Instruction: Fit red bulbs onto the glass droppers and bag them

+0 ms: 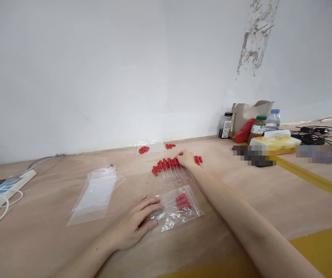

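Observation:
A row of glass droppers with red rubber bulbs lies fanned out on the table. My right hand reaches over the row's right part, thumb and fingertips pinched at a red bulb; the palm hides some droppers. More red bulbs show just beyond that hand. Nearer to me lies a clear zip bag with several droppers inside. My left hand rests at the bag's left edge, fingers stretched out and thumb apart, touching the plastic.
Flat clear zip bags are stacked at left. Loose red bulbs lie on a bag by the wall. A power strip with cables sits far left. At right stand bottles, a grey bag, a tissue pack and black cables.

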Demonstrator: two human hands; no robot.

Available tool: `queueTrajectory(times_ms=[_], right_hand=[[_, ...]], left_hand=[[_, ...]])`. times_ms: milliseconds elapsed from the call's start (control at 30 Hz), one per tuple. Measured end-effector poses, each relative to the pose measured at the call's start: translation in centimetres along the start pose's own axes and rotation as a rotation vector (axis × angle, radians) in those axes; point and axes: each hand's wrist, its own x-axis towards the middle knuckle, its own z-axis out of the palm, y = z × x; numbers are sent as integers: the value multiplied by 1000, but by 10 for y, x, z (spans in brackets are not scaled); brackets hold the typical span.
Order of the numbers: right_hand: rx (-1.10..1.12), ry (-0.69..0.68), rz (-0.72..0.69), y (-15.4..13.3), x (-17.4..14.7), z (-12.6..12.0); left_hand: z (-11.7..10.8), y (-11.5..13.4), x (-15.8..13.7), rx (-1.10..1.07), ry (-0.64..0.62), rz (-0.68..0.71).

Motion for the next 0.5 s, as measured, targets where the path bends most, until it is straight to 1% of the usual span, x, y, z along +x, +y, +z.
queueTrajectory(times_ms=[133, 233, 300, 333, 400, 433, 500], right_hand=[[54, 9, 7, -7, -3, -12], [127, 22, -40, -5, -13, -35], [212, 43, -72, 2, -26, -55], [264, 53, -85, 8, -35, -65], [575, 73, -105, 23, -54, -83], [675, 79, -86, 31, -64, -90], [778, 65, 2, 45, -82, -97]], left_hand=[[0, 0, 0, 5, -3, -3], [-1, 0, 0, 29, -18, -6], [-1, 0, 1, 46, -25, 1], [-2, 0, 1, 54, -25, 4], [-2, 1, 1, 63, -24, 2], [-2, 1, 1, 66, -23, -1], [-1, 2, 1, 68, -20, -10]])
